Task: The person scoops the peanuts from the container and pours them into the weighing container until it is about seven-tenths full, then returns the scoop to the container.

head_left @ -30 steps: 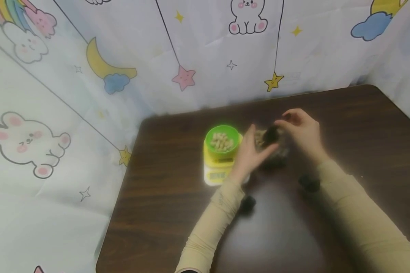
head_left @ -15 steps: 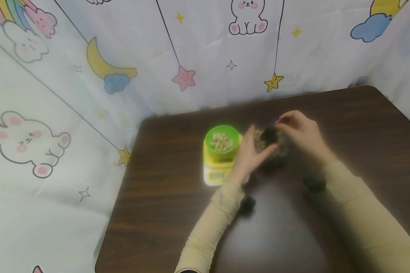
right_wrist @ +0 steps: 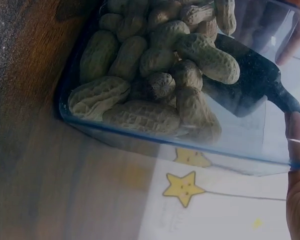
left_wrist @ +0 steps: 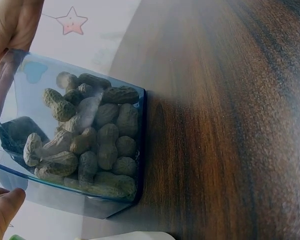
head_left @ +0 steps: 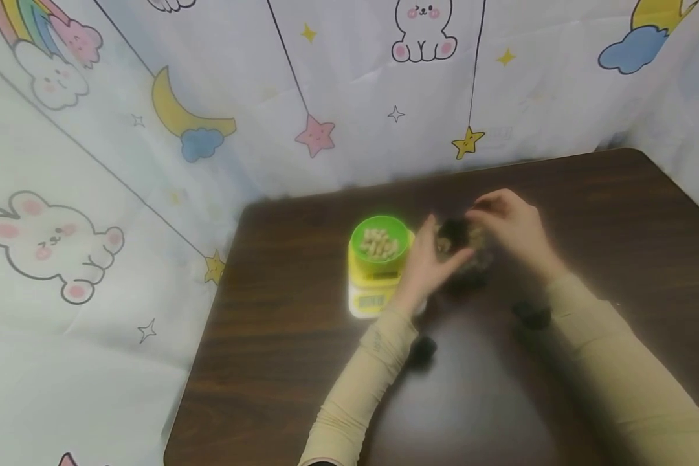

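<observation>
A clear box (left_wrist: 117, 197) of unshelled peanuts (left_wrist: 107, 145) stands on the table. My left hand (head_left: 424, 268) grips the box, thumb and fingers spread on different sides of it. A black scoop (right_wrist: 247, 82) reaches into the box, its blade against the peanuts. Its handle is pinched by my right hand (head_left: 515, 230), which hovers over the box's right side in the head view. Left of the box, a green bowl (head_left: 358, 228) with pale peanut-like pieces rests on a yellow and white kitchen scale (head_left: 355, 275). Blur hides part of the box in the head view.
The dark wooden table (head_left: 268, 323) reaches back to a white curtain (head_left: 355, 77) printed with stars, moons and bunnies. A dark lump, apparently wrist gear (head_left: 422, 351), hangs beneath the left wrist; a similar one hangs by the right.
My right hand has shifted slightly left and down, and the scoop's blade has moved a little left within the box. The left hand stays on the box.
</observation>
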A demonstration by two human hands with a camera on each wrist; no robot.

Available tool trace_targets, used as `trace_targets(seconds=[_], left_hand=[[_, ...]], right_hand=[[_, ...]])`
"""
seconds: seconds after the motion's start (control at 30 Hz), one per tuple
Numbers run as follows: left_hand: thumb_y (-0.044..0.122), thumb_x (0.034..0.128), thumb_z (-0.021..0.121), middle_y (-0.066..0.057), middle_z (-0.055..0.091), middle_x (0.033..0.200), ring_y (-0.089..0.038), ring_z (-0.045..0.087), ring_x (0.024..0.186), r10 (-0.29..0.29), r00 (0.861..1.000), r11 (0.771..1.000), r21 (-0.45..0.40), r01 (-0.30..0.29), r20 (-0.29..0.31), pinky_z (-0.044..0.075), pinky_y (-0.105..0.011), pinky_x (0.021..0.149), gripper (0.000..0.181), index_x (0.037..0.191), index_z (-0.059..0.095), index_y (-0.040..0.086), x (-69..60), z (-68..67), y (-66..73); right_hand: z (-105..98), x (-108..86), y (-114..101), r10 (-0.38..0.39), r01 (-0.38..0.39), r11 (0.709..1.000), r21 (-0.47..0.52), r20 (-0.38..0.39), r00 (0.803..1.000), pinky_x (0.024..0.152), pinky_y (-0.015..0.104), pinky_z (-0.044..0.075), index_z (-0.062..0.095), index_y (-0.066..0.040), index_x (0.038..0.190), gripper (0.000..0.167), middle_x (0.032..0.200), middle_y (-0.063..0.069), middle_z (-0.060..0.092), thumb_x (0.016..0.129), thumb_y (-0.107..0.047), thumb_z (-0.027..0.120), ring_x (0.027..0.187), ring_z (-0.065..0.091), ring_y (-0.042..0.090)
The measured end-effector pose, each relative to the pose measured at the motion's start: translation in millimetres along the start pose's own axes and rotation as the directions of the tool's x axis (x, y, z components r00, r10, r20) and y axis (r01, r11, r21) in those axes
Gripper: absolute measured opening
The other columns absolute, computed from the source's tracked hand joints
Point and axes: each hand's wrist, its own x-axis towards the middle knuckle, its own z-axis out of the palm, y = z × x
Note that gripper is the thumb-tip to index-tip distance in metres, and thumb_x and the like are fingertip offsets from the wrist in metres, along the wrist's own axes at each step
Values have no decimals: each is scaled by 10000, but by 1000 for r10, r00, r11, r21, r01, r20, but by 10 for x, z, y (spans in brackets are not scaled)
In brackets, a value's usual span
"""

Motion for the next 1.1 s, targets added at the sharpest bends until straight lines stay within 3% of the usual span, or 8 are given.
trace_targets(seconds=[0.37, 0.53, 0.67, 0.77, 0.9, 1.03, 1.1], left_hand=[[676, 729, 613, -53, 207, 1562, -194, 252, 1425, -5, 1000, 1000, 8, 4, 7, 272, -422, 1160, 1027, 1502, 126, 207, 0, 7, 3], [686, 729, 604, -19, 181, 1568, -186, 231, 1432, -6, 1000, 1000, 18, 6, 8, 257, -418, 1166, 1031, 1502, 134, 192, -1, 6, 10], [678, 730, 610, 10, 169, 1569, -184, 229, 1433, -11, 1000, 1000, 14, 11, 6, 257, -418, 1166, 1023, 1501, 136, 202, 1, 9, 12], [670, 733, 615, 8, 176, 1568, -188, 234, 1431, -8, 1000, 1000, 10, 8, 4, 260, -418, 1165, 1019, 1501, 141, 197, 0, 12, 11], [669, 733, 616, -11, 187, 1567, -194, 241, 1429, -4, 1000, 1000, 3, 4, 0, 266, -426, 1162, 1019, 1500, 150, 187, -2, 17, 12], [658, 729, 631, -3, 191, 1566, -192, 247, 1427, -11, 1000, 1000, -8, 11, -3, 268, -433, 1160, 1014, 1499, 147, 210, -5, 14, 18], [645, 730, 641, 3, 198, 1564, -190, 252, 1425, -16, 1000, 1000, -9, 16, -6, 270, -432, 1160, 1007, 1498, 147, 219, -6, 10, 17]], right_hand=[[-35, -128, -226, 105, -98, 967, 236, -15, 994, 604, 173, 557, 543, -157, 1068, 342, 826, -153, 682, 815, -318, 707, 714, 680, 27], [-21, -41, -44, 96, -91, 958, 272, -4, 995, 633, 242, 580, 538, -131, 1118, 389, 893, -95, 701, 815, -307, 708, 753, 694, 86], [-10, 29, 152, 24, -24, 941, 336, 3, 1000, 661, 270, 586, 539, -113, 1141, 378, 975, -72, 705, 833, -267, 695, 803, 696, 138], [8, 141, 412, -9, 16, 936, 353, -21, 1000, 648, 262, 582, 547, -126, 1148, 388, 1019, -30, 708, 827, -285, 698, 814, 694, 158], [-8, 161, 441, 35, -23, 939, 344, -29, 999, 648, 285, 586, 546, -131, 1164, 440, 1025, 31, 705, 810, -335, 710, 843, 698, 210], [-69, 26, 167, 85, -81, 910, 407, 8, 996, 650, 252, 588, 542, -133, 1137, 396, 965, 1, 705, 821, -309, 704, 820, 709, 161], [-90, -5, 129, 97, -97, 879, 468, 23, 995, 640, 228, 585, 535, -126, 1123, 364, 962, -20, 702, 829, -265, 699, 799, 709, 124]])
